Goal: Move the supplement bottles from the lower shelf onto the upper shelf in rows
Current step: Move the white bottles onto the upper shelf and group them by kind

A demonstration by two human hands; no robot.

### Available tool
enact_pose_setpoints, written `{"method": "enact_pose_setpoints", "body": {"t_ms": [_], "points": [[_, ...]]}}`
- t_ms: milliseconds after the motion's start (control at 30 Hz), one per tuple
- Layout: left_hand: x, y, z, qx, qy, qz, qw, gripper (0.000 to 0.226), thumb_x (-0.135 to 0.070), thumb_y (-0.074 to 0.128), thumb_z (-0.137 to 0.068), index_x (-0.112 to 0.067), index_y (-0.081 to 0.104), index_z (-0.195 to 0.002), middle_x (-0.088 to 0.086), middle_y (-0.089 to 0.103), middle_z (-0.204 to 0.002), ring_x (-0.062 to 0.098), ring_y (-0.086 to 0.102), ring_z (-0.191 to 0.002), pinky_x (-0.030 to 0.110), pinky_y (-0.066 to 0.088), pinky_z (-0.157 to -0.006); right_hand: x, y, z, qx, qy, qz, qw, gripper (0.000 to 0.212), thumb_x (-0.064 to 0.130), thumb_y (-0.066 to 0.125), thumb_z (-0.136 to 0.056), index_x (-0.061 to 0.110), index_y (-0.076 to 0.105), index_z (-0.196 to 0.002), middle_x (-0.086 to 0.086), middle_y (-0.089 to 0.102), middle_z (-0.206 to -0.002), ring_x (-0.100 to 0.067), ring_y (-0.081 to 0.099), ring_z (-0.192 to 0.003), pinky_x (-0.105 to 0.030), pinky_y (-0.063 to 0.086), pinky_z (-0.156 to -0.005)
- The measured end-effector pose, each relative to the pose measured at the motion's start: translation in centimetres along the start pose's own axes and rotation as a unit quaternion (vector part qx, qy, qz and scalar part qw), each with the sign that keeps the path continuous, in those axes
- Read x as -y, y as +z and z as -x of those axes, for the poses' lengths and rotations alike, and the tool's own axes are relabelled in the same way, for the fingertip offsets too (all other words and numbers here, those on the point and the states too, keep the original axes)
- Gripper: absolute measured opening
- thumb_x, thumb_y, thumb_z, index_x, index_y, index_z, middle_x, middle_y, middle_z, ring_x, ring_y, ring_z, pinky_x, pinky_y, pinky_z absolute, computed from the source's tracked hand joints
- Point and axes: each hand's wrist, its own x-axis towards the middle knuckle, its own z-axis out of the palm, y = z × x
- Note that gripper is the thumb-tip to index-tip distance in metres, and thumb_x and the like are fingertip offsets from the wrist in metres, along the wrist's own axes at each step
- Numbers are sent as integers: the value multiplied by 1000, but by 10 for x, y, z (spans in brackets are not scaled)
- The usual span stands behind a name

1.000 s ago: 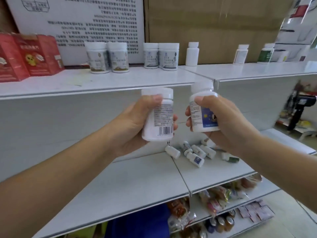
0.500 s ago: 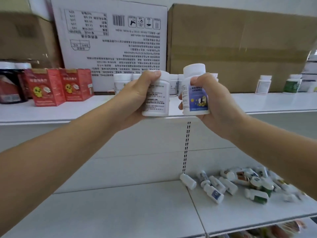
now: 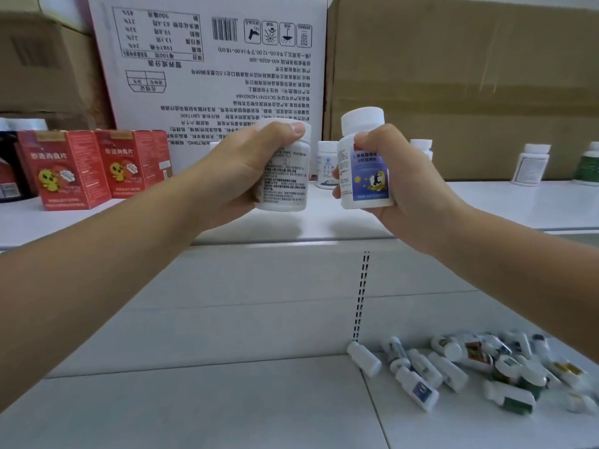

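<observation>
Left hand (image 3: 240, 171) grips the white-labelled bottle (image 3: 287, 179) and right hand (image 3: 408, 192) the blue-labelled bottle (image 3: 368, 171). Both are upright just over the upper shelf (image 3: 505, 202), apparently to stand in a row. Loose bottles (image 3: 479, 367) lie on the lower shelf (image 3: 210, 413).

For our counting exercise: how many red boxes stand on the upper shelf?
2. One red box sits far left; the other stands beside it, to its right. More may lie outside the frame.

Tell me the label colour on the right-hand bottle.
Blue-purple label on a white bottle; the head view shows it.
</observation>
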Motion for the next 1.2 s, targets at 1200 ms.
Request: {"method": "enact_pose_setpoints", "body": {"t_ms": [1200], "points": [[25, -78, -56, -35, -16, -220, 975, 52, -50, 78, -56, -22, 61, -96, 3, 67, -92, 20, 62, -88, 44, 50, -82, -41, -2, -92, 103, 63, 5, 993, 28, 15, 57, -62, 16, 48, -88, -5, 56, -87, -21, 60, -84, -41, 50, -92]]}}
